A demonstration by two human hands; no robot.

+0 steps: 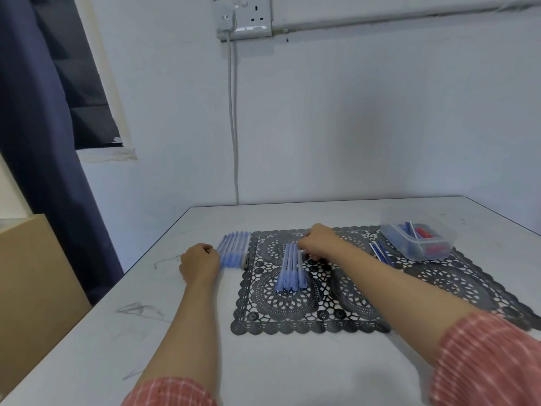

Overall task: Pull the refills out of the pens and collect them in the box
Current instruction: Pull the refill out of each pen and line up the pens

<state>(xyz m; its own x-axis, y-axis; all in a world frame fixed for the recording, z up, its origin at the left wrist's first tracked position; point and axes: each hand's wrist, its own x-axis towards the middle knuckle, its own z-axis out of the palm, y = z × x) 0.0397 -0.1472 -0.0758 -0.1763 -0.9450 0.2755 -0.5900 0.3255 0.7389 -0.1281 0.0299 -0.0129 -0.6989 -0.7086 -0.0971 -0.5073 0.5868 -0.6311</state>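
A bundle of several blue pens (234,249) lies on the white table just left of the black lace mat (292,312). My left hand (199,263) rests beside it with curled fingers touching its left side. A second group of blue pens (291,271) lies on the mat. My right hand (317,243) is at their far ends, fingers curled over them. A few loose blue refills (380,253) lie on the mat beside a clear plastic box (418,237) that holds blue and red pieces.
The white table (205,332) stands against a pale wall with a socket and a hanging cable (234,127). A dark curtain (44,142) and a wooden cabinet (35,288) stand at the left.
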